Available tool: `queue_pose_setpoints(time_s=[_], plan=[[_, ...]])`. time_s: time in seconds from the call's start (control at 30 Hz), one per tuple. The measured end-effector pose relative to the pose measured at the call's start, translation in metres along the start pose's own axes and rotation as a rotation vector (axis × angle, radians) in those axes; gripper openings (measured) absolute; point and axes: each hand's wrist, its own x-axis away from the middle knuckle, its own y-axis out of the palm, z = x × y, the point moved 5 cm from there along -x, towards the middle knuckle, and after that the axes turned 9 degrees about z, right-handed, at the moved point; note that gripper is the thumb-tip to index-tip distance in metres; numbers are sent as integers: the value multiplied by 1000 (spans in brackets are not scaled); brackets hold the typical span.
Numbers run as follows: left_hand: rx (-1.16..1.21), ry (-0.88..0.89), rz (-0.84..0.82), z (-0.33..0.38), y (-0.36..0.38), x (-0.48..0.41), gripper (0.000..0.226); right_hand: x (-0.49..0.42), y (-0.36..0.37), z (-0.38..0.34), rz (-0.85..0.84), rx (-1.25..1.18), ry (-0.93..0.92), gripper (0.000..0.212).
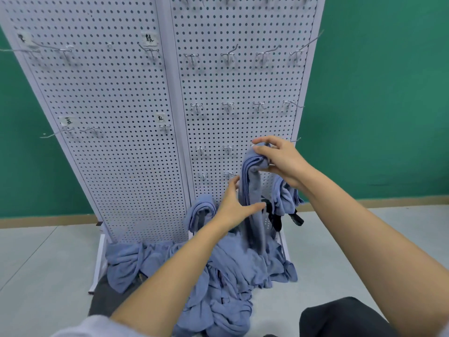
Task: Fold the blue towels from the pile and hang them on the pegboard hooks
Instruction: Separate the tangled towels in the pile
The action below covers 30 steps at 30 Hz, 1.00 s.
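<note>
Green paint covers the wall behind a white pegboard, which stands on a pale grey floor edged with wood-toned skirting. Blue towels lie in a rumpled pile at the board's foot (spilling toward the camera). Low on the right panel, the right hand curls fingers and thumb round the top bend of a folded towel that hangs long and narrow; whether it sits on a hook I cannot tell. The left hand lays nearly straight fingers against the towel's middle, gripping nothing. Other hung towels flank it.
</note>
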Motion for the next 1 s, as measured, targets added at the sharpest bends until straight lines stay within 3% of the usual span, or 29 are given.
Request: queue_pose_setpoints(time_s=[0.07,0.2,0.33,0.4,0.5,0.67,0.73,0.9,1.0], plan=[[-29,76,107,-2,5,-2,85,-1,-9,-4,35,-57,9,11],[-61,118,345,-6,-12,-6,44,-5,-38,-3,90,-153,8,11],[-163,178,369,0,-37,-13,39,-10,-68,28,117,-133,67,16],[-217,187,367,5,-43,-16,35,-12,-80,56,147,-12,138,22],[-320,178,378,11,-43,-21,30,-12,-85,89,146,391,152,42],[-404,190,305,22,-15,-31,28,2,-36,88,-192,604,-80,61],[-427,209,278,25,-2,-33,29,1,-26,95,-193,719,-152,69],[-439,213,221,17,21,-39,30,-4,-38,112,52,762,-220,30],[-470,170,118,0,33,-43,34,-9,-47,127,77,760,-185,28]])
